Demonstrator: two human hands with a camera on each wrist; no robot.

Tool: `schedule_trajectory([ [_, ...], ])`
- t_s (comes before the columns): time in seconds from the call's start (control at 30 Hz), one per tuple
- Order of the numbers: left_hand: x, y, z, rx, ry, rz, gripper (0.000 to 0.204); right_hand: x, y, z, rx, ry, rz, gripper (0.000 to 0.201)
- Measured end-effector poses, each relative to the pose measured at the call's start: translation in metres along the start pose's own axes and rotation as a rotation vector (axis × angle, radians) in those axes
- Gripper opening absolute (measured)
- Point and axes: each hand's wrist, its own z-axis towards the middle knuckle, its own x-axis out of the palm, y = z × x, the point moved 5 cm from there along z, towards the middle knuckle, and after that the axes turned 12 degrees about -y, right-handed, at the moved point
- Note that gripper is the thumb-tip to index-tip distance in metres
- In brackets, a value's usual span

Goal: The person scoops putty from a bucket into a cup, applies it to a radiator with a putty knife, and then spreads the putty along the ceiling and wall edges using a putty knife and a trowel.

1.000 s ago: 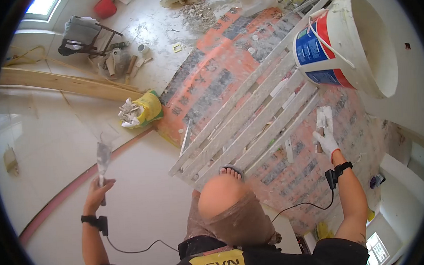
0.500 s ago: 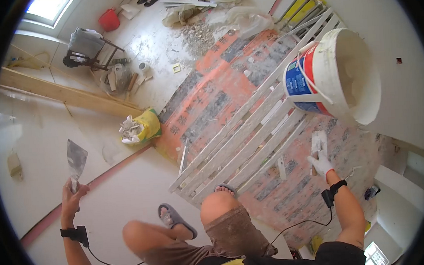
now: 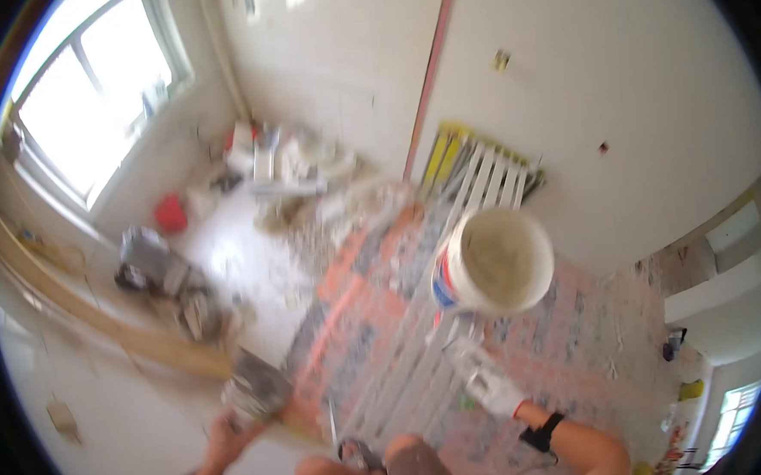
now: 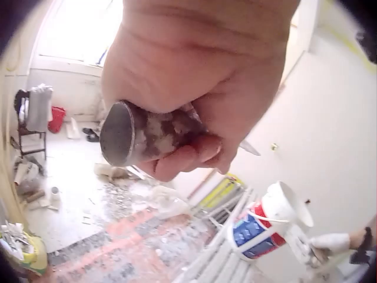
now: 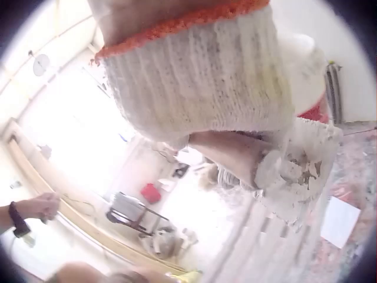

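Note:
My bare left hand [image 3: 228,442] grips a putty knife [image 3: 266,377] with a wide grey blade, held up at the lower left in the head view. The left wrist view shows its stained handle [image 4: 154,134] inside curled fingers. In a white knit glove, my right hand [image 3: 497,395] holds a plastering trowel [image 3: 464,355] by its handle; the right wrist view shows its plate [image 5: 315,162] crusted with white plaster. Just beyond the trowel, a white bucket [image 3: 462,276] with a blue and red label stands tilted on a slatted white platform [image 3: 400,361], pale material inside.
Orange printed sheeting [image 3: 350,312] covers the floor beneath the platform. A long wooden beam [image 3: 136,336] runs along the left. Further back are a chair [image 3: 146,254] with cloth on it, a red container [image 3: 171,212] and rubble. A white wall [image 3: 580,98] rises on the right.
The head view has tilted up, showing more window and wall. My left hand has swung the putty knife inward from the left. My right hand has carried the trowel nearer the bucket.

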Motion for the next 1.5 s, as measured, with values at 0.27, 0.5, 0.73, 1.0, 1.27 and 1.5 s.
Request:
schedule_trajectory([
  [0.27,-0.025,-0.241,-0.059,0.418,0.053,0.07,0.03,-0.174,0.308,-0.041,-0.334,-0.255,0.261,0.03],
  [0.5,-0.107,-0.404,-0.103,0.503,0.154,-0.223,0.028,-0.273,0.426,-0.055,-0.515,-0.268,0.357,0.025],
  [0.73,-0.195,-0.493,-0.098,0.549,0.03,-0.13,0.022,-0.366,0.424,0.015,-0.389,-0.442,0.135,0.029],
  [1.0,-0.242,-0.531,-0.089,0.754,-0.421,0.013,0.019,-0.454,0.579,0.02,-0.846,-0.269,0.371,0.027],
  [1.27,-0.442,-0.553,-0.199,0.219,-0.717,0.054,0.039,-0.481,0.642,0.084,-0.682,-0.127,0.487,0.036],
  [1.5,-0.633,-0.629,-0.365,0.332,-1.51,0.353,0.031,-0.472,0.668,0.056,-0.882,-0.026,0.481,0.033],
])
